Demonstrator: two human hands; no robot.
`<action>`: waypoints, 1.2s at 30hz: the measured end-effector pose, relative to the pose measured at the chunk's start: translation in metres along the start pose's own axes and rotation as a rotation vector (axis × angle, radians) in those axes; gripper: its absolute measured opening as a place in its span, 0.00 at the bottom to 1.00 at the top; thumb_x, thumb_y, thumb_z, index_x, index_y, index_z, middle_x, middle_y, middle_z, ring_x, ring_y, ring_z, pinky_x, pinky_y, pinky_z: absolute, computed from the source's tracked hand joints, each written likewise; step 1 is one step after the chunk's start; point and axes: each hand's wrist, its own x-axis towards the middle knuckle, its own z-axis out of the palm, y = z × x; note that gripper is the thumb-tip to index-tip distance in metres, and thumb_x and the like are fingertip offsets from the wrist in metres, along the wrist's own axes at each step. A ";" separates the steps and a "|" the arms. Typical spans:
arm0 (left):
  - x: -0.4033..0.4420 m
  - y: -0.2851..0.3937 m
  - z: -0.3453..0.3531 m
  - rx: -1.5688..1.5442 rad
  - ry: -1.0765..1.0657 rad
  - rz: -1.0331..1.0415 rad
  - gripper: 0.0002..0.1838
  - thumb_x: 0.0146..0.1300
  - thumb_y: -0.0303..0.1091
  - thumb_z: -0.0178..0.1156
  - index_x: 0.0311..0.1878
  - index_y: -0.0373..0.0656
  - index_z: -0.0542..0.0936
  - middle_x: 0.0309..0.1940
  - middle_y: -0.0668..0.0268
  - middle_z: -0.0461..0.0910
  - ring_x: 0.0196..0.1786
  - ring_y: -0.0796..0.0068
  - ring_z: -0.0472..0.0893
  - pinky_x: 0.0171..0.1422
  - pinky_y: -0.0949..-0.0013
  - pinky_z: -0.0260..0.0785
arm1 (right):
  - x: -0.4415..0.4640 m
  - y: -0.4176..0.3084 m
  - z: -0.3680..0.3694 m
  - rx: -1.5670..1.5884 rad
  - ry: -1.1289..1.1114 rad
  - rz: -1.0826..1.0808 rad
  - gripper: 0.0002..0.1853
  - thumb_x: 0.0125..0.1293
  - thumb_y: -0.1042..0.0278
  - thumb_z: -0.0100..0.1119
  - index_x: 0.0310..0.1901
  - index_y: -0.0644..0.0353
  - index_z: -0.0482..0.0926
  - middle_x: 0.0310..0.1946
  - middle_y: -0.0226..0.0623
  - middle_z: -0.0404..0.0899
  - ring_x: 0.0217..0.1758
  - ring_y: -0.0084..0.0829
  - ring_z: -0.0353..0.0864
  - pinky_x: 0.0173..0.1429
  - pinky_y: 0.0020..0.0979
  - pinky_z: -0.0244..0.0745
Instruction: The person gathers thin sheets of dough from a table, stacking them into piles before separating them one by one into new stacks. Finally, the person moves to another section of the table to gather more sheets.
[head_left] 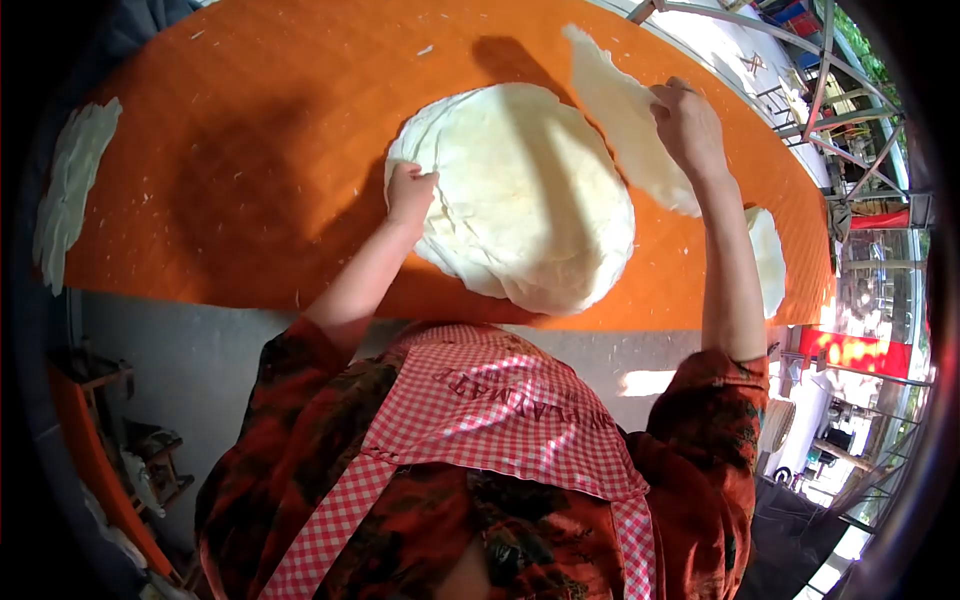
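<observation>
We list one sheet stack (pixel 540 200), edge pinched by left hand (pixel 408 197), seemingly for steadiness; right of it, right hand (pixel 690 128) pinching loose sheet (pixel 627 118).

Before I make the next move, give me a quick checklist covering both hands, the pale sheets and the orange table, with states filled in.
1. Left hand on the round sheet: ok, at its left edge.
2. Right hand gripping the long sheet: cannot tell; the hand overlaps it in view, but the grip is unclear.
3. Round sheet smooth all over: not ok, wrinkled along its left edge.
4. Orange table free of scraps: not ok, pale bits are scattered on it.
5. Far-left sheet apart from the round sheet: ok, orange shows between them.
</observation>
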 end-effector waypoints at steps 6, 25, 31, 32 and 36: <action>-0.025 -0.002 -0.005 -0.183 -0.189 -0.205 0.20 0.56 0.28 0.62 0.51 0.35 0.69 0.41 0.63 0.74 0.35 0.75 0.77 0.39 0.73 0.74 | -0.110 -0.090 0.139 0.109 0.065 0.028 0.14 0.54 0.76 0.52 0.44 0.61 0.77 0.34 0.42 0.74 0.38 0.43 0.76 0.37 0.41 0.77; -0.034 -0.007 -0.003 -0.202 -0.380 -0.257 0.32 0.46 0.18 0.64 0.56 0.35 0.63 0.40 0.60 0.73 0.39 0.67 0.78 0.42 0.67 0.76 | -0.137 -0.147 0.203 0.556 -0.161 0.262 0.11 0.56 0.71 0.58 0.41 0.54 0.83 0.35 0.41 0.77 0.37 0.43 0.79 0.39 0.38 0.76; -0.036 -0.019 0.017 0.052 -0.297 -0.089 0.34 0.44 0.18 0.63 0.57 0.41 0.62 0.34 0.62 0.73 0.35 0.71 0.77 0.34 0.68 0.74 | -0.135 -0.143 0.204 0.612 -0.193 0.233 0.12 0.59 0.69 0.59 0.45 0.55 0.82 0.36 0.44 0.78 0.38 0.45 0.79 0.43 0.39 0.76; -0.038 -0.015 0.017 0.009 -0.273 -0.118 0.35 0.44 0.18 0.63 0.57 0.42 0.62 0.34 0.63 0.73 0.35 0.72 0.77 0.33 0.68 0.74 | -0.135 -0.143 0.203 0.606 -0.207 0.229 0.12 0.59 0.69 0.59 0.45 0.55 0.82 0.37 0.44 0.78 0.39 0.45 0.80 0.43 0.39 0.76; -0.045 -0.008 0.020 0.178 -0.190 0.006 0.34 0.47 0.20 0.62 0.58 0.40 0.60 0.36 0.56 0.73 0.38 0.62 0.78 0.40 0.62 0.73 | -0.133 -0.140 0.202 0.645 -0.189 0.238 0.12 0.59 0.69 0.59 0.46 0.55 0.82 0.41 0.45 0.79 0.42 0.46 0.80 0.45 0.38 0.76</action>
